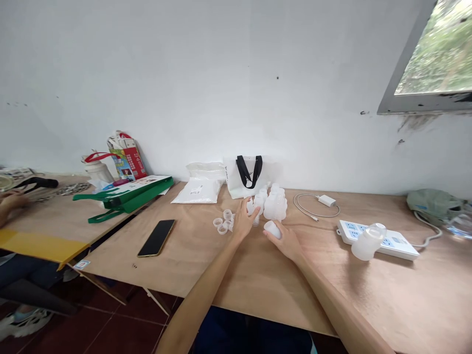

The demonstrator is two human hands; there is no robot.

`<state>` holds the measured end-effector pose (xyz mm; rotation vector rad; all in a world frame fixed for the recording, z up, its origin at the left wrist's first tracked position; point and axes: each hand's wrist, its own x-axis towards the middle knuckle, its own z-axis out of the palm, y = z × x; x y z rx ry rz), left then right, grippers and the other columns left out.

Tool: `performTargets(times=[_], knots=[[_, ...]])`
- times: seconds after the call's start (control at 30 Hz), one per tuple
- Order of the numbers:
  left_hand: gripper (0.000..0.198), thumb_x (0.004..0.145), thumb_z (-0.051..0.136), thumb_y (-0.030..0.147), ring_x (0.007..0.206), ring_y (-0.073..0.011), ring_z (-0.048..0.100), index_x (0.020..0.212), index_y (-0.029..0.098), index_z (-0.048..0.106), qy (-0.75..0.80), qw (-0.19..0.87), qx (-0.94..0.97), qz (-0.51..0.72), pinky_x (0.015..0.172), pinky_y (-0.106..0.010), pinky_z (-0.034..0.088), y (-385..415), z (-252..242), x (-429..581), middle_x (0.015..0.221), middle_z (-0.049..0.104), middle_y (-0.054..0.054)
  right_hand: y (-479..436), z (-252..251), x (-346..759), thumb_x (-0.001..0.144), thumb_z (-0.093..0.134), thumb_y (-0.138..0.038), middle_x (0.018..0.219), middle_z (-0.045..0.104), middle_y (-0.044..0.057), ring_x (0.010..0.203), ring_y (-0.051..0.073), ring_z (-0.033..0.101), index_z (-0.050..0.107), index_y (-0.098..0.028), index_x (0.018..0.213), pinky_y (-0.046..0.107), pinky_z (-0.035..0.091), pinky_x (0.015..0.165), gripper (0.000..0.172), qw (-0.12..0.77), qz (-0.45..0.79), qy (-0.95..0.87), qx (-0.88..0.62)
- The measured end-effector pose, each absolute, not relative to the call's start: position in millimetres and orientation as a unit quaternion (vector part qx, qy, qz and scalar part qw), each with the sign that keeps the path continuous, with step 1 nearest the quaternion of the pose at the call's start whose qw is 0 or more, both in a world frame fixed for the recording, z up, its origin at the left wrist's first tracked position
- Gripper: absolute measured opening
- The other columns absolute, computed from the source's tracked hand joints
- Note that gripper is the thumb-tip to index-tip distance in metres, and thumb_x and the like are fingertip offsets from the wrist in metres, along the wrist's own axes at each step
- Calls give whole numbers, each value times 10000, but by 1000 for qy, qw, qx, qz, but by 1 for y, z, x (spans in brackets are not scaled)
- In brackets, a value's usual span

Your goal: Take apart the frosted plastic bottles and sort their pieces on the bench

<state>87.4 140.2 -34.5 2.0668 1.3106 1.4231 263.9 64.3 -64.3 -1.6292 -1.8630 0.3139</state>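
Note:
My right hand (289, 242) is wrapped around a small, translucent white plastic bottle (273, 229), tilted just above the table. My left hand (243, 220) reaches to the near left of a cluster of similar bottles (275, 204). Its thumb and fingers are apart beside the foremost bottles, and I cannot make out whether they touch one. Several clear plastic rings or caps (222, 228) lie loose to the left of that hand. Farther right, another translucent bottle (365, 245) with a clear top stands in front of a white power strip (398, 245).
A black phone (157, 238) lies at left on the wooden table (191, 250). Behind are a white plastic pouch (199, 191) and a white bag with black handles (236, 182). A charger cable (306, 212), a green bag (136, 194) and a cap (429, 204) lie around. Another person's hand (11, 202) shows far left.

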Motion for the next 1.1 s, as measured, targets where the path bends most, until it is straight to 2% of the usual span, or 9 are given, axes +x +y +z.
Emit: performTargets(times=[0.17,0.63,0.9,1.1], knots=[[228,968,559,344,790,-171,580,1109,215,682,443,172,738,480,809,-310,478,150,-36,94,1094,705,-43,65,-65,265,923,472,-603,932,754,35,827,276,714,578,-273,1152,294,430,676,416,314,122,-711,-617],[252,947,598,380,754,-167,575,1101,205,694,468,191,695,511,763,-297,467,150,-37,93,1066,733,-41,63,-61,264,923,470,-600,915,745,31,826,279,707,563,-274,1111,301,428,686,387,310,135,-710,-618],[222,957,588,368,772,-159,568,1097,221,678,443,153,705,533,792,-286,461,142,-23,94,1081,716,-34,63,-62,263,926,475,-593,1013,753,57,937,299,704,569,-269,1176,318,452,741,420,315,121,-706,-622],[249,955,575,386,793,-175,601,1091,215,694,480,177,697,503,800,-312,479,147,-35,96,1085,728,-48,64,-62,263,926,482,-589,950,752,41,870,290,712,583,-279,1143,317,452,727,392,310,129,-709,-621]])
